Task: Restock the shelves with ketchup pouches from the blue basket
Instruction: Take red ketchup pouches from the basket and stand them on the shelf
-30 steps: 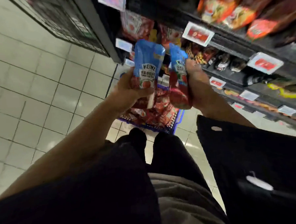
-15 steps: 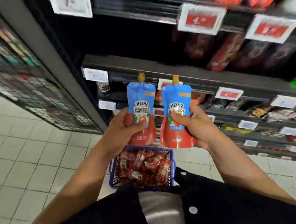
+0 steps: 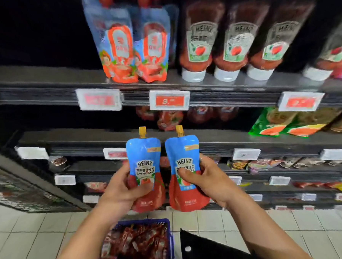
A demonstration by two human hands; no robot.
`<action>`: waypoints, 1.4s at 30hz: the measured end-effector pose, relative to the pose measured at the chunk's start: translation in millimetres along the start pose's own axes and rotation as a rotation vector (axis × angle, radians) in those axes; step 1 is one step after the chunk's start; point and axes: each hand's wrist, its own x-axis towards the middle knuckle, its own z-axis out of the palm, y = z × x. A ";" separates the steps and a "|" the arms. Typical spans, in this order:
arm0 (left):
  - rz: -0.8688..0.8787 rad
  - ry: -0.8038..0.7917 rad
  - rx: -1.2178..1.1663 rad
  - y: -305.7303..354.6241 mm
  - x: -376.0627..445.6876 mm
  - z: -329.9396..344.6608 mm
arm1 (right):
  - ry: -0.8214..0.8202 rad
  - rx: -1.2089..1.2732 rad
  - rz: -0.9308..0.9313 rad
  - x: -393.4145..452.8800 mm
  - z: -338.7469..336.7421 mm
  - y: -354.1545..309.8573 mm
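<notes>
I hold two blue and red Heinz ketchup pouches with yellow caps upright, side by side in front of the shelves. My left hand [image 3: 118, 191] grips the left pouch [image 3: 145, 162] by its lower half. My right hand [image 3: 206, 182] grips the right pouch [image 3: 182, 154], thumb across its label. Below, on the tiled floor, the blue basket [image 3: 170, 240] holds several more red pouches. The upper shelf [image 3: 45, 84] carries two similar blue and red pouches [image 3: 132, 42], with dark bare space to their left.
Upside-down Heinz ketchup bottles [image 3: 233, 41] stand right of the shelf pouches. Price tags [image 3: 169, 100] line the shelf edges. Green packets [image 3: 275, 124] lie on the middle shelf at right; lower shelves hold small packets. A wire rack [image 3: 21, 192] stands at left.
My view has tilted up from the basket and floor to the upper shelves. Both hands have risen with the pouches, which now stand upright and apart in front of the shelves.
</notes>
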 end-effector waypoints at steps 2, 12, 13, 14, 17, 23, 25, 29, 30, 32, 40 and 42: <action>-0.023 -0.017 0.011 -14.1 8.1 36.0 | 0.015 -0.027 -0.010 -6.1 -38.7 0.7; -0.027 -0.079 0.086 -41.9 56.4 159.1 | 0.139 -0.066 -0.084 -31.0 -163.0 9.4; -0.026 -0.069 0.097 -40.9 59.5 163.9 | 0.145 -0.075 -0.081 -32.8 -169.4 11.8; -0.028 -0.065 0.101 -39.2 62.6 167.8 | 0.156 -0.076 -0.076 -33.9 -174.8 15.0; -0.027 -0.034 0.088 -31.0 74.8 172.6 | 0.182 -0.045 -0.064 -33.8 -184.2 20.5; 0.044 0.034 0.241 3.9 117.6 175.6 | 0.264 -0.142 -0.158 -7.3 -196.0 -1.0; 0.060 0.089 0.274 13.1 137.4 176.8 | 0.300 -0.182 -0.189 8.1 -199.7 -15.8; 0.022 0.192 0.365 20.6 170.8 176.7 | 0.396 -0.300 -0.184 40.0 -207.3 -35.6; -0.005 0.217 0.414 21.7 177.5 174.9 | 0.425 -0.343 -0.157 48.7 -209.4 -36.7; -0.068 0.287 0.510 21.6 187.2 168.9 | 0.468 -0.375 -0.097 65.0 -213.1 -36.6; 0.013 0.226 0.683 5.4 194.4 158.6 | 0.456 -0.412 -0.246 85.3 -211.9 -28.1; 0.046 0.173 0.690 0.8 191.5 157.8 | 0.446 -0.471 -0.299 80.0 -210.9 -24.9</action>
